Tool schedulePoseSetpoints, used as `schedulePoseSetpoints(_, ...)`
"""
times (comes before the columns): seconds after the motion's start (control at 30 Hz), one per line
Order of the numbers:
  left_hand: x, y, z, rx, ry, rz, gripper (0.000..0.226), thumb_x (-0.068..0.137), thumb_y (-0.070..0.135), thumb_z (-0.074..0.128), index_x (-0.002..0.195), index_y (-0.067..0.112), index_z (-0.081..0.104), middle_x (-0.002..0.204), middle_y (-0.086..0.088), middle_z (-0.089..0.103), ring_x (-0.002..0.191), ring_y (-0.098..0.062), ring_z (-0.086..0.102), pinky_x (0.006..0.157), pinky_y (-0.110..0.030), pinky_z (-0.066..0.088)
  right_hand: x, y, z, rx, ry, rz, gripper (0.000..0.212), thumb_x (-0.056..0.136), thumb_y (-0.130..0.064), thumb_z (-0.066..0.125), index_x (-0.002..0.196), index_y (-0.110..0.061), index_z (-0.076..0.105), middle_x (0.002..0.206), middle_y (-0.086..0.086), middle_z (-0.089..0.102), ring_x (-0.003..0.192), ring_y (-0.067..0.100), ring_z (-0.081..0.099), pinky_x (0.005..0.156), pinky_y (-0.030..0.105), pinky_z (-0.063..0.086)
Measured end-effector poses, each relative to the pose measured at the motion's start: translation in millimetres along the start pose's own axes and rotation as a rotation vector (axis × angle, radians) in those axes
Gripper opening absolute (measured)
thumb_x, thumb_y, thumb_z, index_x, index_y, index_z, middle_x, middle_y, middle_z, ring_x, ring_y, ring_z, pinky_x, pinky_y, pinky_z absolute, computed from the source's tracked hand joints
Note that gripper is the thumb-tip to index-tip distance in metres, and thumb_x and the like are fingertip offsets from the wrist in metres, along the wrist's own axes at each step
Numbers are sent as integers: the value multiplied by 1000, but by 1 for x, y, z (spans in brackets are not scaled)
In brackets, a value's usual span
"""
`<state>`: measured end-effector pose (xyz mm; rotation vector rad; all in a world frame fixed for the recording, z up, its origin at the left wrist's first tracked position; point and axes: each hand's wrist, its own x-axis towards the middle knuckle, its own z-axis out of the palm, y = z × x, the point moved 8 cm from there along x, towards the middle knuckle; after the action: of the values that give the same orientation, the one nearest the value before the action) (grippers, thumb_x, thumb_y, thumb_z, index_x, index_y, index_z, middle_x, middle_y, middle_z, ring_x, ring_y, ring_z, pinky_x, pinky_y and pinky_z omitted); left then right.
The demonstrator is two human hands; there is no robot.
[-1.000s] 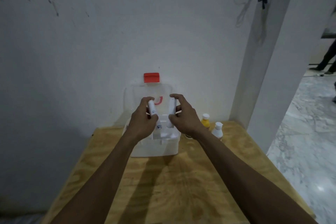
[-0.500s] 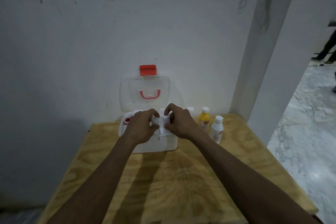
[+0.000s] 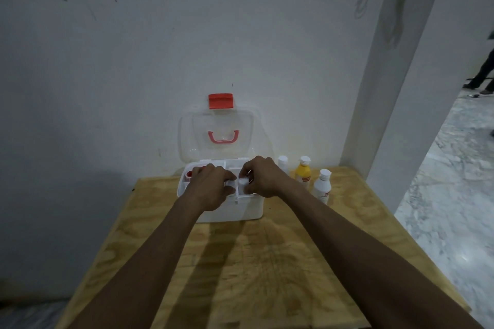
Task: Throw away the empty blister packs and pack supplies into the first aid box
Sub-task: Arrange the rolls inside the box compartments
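A white first aid box (image 3: 235,212) stands open at the far end of the wooden table, its clear lid (image 3: 216,136) with red latch and pink handle leaning back against the wall. Both hands are down inside the box's top tray. My left hand (image 3: 211,185) grips a small white tube (image 3: 229,183), mostly hidden by the fingers. My right hand (image 3: 260,180) holds another white tube (image 3: 243,181), its round end showing beside the tray's centre divider. A red-capped item (image 3: 189,174) lies in the tray's left compartment.
Right of the box stand a small white bottle (image 3: 282,164), a yellow bottle (image 3: 303,175) and a white bottle (image 3: 322,186). The table (image 3: 267,262) ends at a pillar on the right, beyond it a marble floor. A person's legs (image 3: 483,67) show far right.
Both hands came down from in front of the lid into the box's tray, carrying the two white tubes with them. The camera tilted slightly, and a third bottle came into sight.
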<state>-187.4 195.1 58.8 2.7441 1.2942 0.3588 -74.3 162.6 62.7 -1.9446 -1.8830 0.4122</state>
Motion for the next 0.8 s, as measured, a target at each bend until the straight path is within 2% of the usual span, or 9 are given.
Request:
schedulePoseSetpoints(0.23,-4,1,-4,6,-52,10,38,95,34,54,133,28,57,128,-5,65,124,-26,52,99,-43,31,1,1,0,42,-64,35,40,80,2,68,119,-7,67,117,14,68,103,27,66,91,38,56)
schedulePoseSetpoints(0.8,-8,1,-3,-39,-112,4,39,100,28,39,136,24,54,134,-3,62,127,-25,51,103,-47,31,0,2,2,54,-94,79,45,83,3,66,126,-8,61,128,15,62,113,29,62,97,41,52)
